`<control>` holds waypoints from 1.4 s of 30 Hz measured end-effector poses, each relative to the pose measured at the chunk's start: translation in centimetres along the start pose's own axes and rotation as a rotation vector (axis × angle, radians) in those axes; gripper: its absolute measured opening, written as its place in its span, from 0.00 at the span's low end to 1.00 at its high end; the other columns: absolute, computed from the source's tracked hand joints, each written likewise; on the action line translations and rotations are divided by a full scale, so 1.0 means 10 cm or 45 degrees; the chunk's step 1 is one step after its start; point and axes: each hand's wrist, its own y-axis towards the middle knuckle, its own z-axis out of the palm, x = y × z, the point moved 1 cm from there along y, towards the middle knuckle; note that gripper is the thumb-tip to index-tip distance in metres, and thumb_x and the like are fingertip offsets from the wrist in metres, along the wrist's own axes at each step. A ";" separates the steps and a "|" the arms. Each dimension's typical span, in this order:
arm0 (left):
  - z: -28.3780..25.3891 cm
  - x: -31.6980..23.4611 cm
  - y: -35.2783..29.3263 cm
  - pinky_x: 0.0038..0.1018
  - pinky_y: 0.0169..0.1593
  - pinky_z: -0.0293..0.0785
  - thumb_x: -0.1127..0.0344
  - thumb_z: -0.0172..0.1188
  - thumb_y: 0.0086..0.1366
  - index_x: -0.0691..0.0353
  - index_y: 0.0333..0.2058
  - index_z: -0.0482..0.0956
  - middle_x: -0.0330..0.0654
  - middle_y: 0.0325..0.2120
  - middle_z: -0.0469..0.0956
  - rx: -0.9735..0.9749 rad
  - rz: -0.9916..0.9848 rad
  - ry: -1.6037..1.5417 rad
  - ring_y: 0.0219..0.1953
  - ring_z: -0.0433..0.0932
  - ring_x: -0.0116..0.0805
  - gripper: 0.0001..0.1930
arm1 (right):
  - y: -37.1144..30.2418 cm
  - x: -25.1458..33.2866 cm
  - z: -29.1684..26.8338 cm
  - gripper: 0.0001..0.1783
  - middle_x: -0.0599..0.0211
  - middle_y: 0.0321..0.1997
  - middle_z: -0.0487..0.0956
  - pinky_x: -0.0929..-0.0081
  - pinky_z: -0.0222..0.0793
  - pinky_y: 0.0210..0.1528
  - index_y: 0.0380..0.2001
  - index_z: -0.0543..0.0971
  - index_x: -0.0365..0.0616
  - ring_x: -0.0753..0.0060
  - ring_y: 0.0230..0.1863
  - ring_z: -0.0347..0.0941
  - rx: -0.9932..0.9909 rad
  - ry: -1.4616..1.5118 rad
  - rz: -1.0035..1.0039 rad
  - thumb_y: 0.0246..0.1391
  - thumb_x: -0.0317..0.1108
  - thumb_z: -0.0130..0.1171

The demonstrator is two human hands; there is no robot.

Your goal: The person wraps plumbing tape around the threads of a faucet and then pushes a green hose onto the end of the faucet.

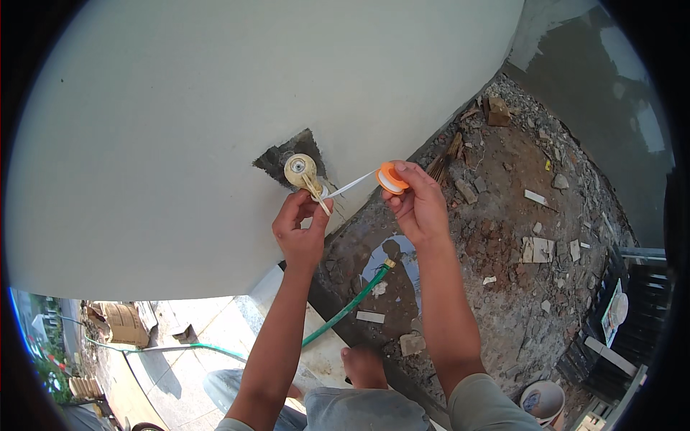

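Observation:
A cream-coloured tap (299, 169) with a lever handle sticks out of a rough dark patch (273, 161) in the pale wall. My left hand (298, 230) is closed at the tap's lower end, thumb and fingers around it, partly hiding the spout. White thread seal tape (352, 184) is on the tap there and runs taut up to its spool. Between the thumb and fingers of my right hand (422, 205) I hold this orange-and-white tape spool (391, 178), a short way right of the tap.
Below lies a green hose (350, 307) with a brass-coloured end beside a puddle (404, 262). Rubble and broken tile pieces (537, 250) cover the dirt to the right. A white bucket (543, 401) stands lower right, a cardboard box (123, 325) lower left on the tiled side.

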 end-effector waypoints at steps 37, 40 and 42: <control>0.02 -0.30 0.04 0.24 0.35 0.78 0.62 0.73 0.65 0.72 0.44 0.83 0.42 0.25 0.82 0.014 -0.059 0.389 0.29 0.84 0.28 0.18 | 0.47 -0.17 0.49 0.15 0.59 0.51 0.81 0.75 0.85 0.47 0.45 0.85 0.34 0.77 0.41 0.81 0.114 -0.896 -0.855 0.53 0.23 0.72; 0.00 -0.37 0.03 0.23 0.35 0.77 0.62 0.73 0.65 0.72 0.46 0.83 0.41 0.26 0.83 0.102 0.014 0.457 0.29 0.84 0.28 0.19 | 0.42 -0.07 0.47 0.15 0.60 0.54 0.80 0.78 0.84 0.48 0.47 0.85 0.36 0.78 0.44 0.80 0.109 -1.060 -0.939 0.56 0.23 0.71; -0.02 -0.35 0.03 0.23 0.35 0.77 0.63 0.73 0.64 0.73 0.46 0.83 0.41 0.26 0.83 0.086 -0.015 0.430 0.29 0.84 0.28 0.19 | 0.35 -0.02 0.48 0.14 0.59 0.52 0.81 0.77 0.84 0.47 0.46 0.85 0.35 0.77 0.43 0.81 0.052 -1.040 -1.003 0.55 0.23 0.71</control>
